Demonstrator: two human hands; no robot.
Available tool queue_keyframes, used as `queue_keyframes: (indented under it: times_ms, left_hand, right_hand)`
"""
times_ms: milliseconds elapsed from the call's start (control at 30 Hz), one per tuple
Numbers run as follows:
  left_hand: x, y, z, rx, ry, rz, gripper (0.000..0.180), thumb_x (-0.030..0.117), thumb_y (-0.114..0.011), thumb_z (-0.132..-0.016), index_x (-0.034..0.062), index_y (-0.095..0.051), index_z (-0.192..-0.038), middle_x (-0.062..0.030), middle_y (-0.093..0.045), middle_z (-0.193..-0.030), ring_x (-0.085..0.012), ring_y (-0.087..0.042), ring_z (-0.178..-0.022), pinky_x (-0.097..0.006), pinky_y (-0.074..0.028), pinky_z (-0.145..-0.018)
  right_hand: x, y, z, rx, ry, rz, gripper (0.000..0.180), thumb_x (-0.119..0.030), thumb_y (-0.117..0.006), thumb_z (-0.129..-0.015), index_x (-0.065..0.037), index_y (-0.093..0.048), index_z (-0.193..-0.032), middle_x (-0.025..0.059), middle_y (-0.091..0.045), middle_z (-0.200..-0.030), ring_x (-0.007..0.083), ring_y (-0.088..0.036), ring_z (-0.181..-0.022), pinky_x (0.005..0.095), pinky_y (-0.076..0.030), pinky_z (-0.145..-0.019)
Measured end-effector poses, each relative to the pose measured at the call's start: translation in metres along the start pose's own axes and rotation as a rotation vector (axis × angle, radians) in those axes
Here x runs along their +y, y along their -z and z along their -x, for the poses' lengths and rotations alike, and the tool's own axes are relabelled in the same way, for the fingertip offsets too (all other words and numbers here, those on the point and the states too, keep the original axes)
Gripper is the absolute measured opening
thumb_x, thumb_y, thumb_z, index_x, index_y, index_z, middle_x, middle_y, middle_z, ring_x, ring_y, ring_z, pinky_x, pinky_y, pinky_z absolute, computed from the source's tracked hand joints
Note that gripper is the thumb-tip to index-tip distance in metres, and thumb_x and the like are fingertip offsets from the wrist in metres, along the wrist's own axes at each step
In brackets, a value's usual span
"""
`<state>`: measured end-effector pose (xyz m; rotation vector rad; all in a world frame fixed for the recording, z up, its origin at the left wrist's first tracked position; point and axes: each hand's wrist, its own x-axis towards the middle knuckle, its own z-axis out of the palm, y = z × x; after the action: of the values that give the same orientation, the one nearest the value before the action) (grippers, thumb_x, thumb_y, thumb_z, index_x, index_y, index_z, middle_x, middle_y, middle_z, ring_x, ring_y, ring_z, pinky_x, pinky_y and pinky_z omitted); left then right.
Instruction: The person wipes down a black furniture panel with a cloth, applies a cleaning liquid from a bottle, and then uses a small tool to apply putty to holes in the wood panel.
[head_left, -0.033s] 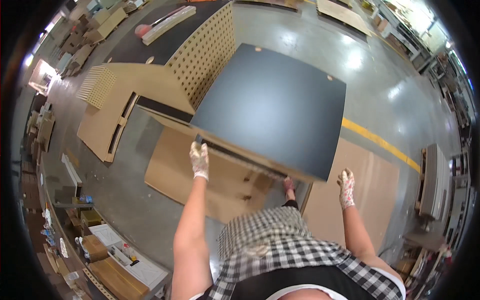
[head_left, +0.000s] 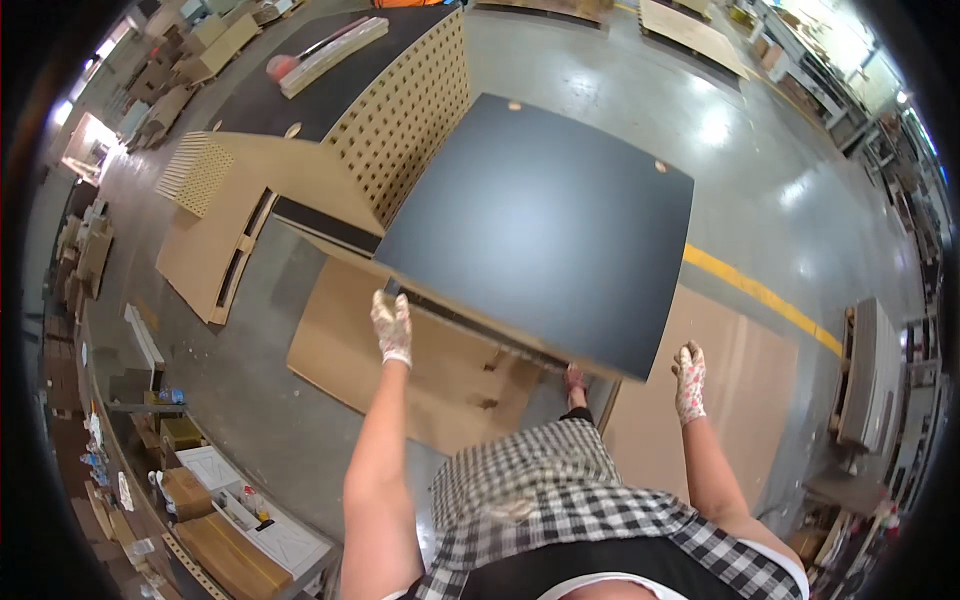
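Note:
A stack of large panels with a dark blue-grey top panel (head_left: 545,225) lies in front of me. My left hand (head_left: 391,328), in a white patterned glove, is at the near left corner of the stack. Its fingers close around a small dark piece (head_left: 392,287) by the panel edge; what kind it is I cannot tell. My right hand (head_left: 689,384), gloved alike, hangs in the air to the right of the stack, apart from it. Its fingers are curled in, and whether anything is inside them is hidden.
Beyond on the left stands a tall stack of boards with perforated-looking sides (head_left: 400,115), bearing a pale strip bundle (head_left: 335,57). Cardboard sheets (head_left: 715,400) lie on the floor. A workbench (head_left: 245,520) with boxes is at the lower left. Stacked panels (head_left: 868,370) stand at the right.
My left hand has shifted slightly left and down with the small dark piece at its fingers. My right hand has moved slightly left and stays curled.

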<state>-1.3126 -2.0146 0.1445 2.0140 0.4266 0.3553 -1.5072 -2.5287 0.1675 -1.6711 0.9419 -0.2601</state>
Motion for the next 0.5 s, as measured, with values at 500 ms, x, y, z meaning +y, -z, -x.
queue_keyframes:
  times_ms: [500]
  left_hand:
    - [0.084, -0.101, 0.08, -0.209, 0.762, 0.7, 0.066, 0.052, -0.037, -0.096, -0.0001, -0.035, -0.137, -0.0097, -0.045, -0.134, -0.0215, -0.049, -0.118, -0.036, -0.042, -0.1]
  right_hand:
    - [-0.181, -0.107, -0.363, -0.163, 0.675, 0.898, 0.06, -0.054, -0.052, -0.087, -0.003, -0.056, -0.119, 0.0156, -0.059, -0.119, 0.0294, -0.053, -0.114, 0.0392, -0.04, -0.096]
